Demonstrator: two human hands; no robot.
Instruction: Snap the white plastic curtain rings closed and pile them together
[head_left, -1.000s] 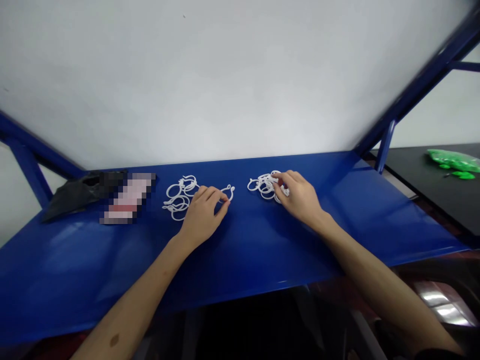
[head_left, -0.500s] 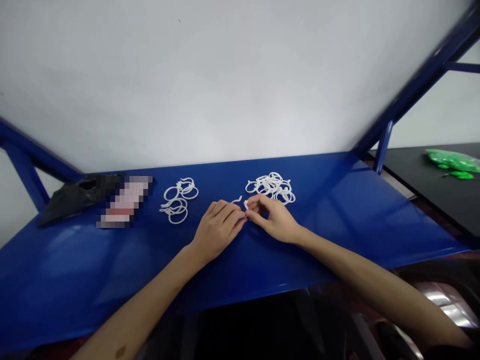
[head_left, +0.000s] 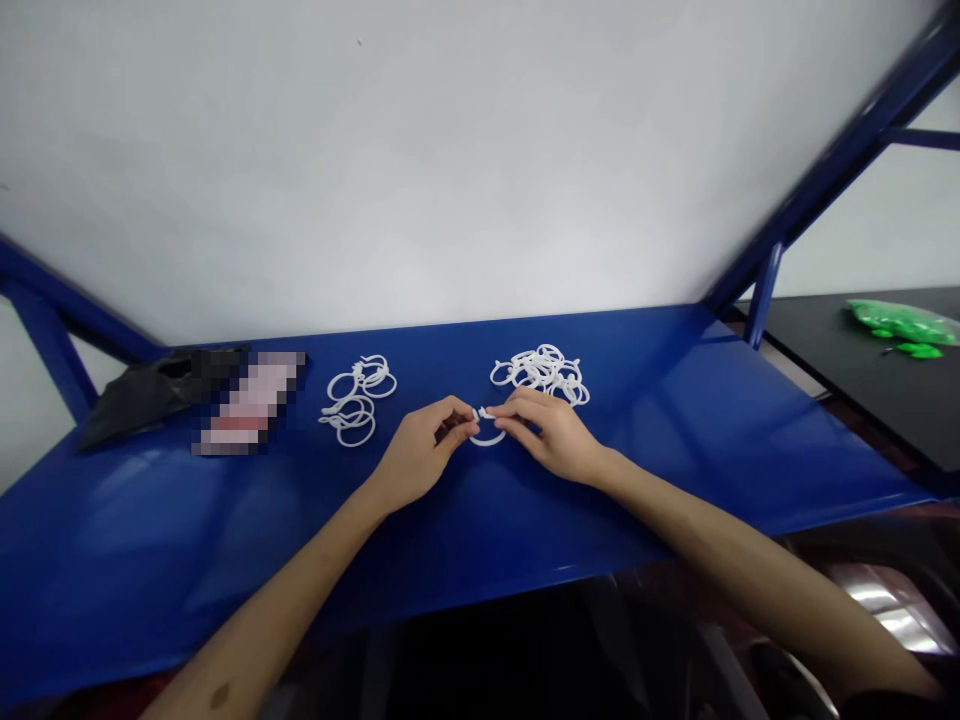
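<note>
Both hands meet over the middle of a blue shelf (head_left: 675,450) and pinch one white plastic ring (head_left: 487,436) between them. My left hand (head_left: 420,455) grips the ring's left end with thumb and fingertips. Fingers of my right hand (head_left: 551,435) are closed on its right end. The ring's two ends sit close together at the top, between the fingertips. Just behind my right hand lies a pile of white rings (head_left: 544,372). A smaller group of white rings (head_left: 356,398) lies to the left of my left hand.
A dark bag (head_left: 150,392) and a blurred pinkish item (head_left: 251,402) lie at the shelf's left end. Blue frame bars (head_left: 825,180) slant up at both sides before a white wall. A black table with green pieces (head_left: 900,325) stands at the far right.
My left hand left the left-hand rings and my right hand left the pile; both came together at the centre. They now hold one ring, lifted into plain view.
</note>
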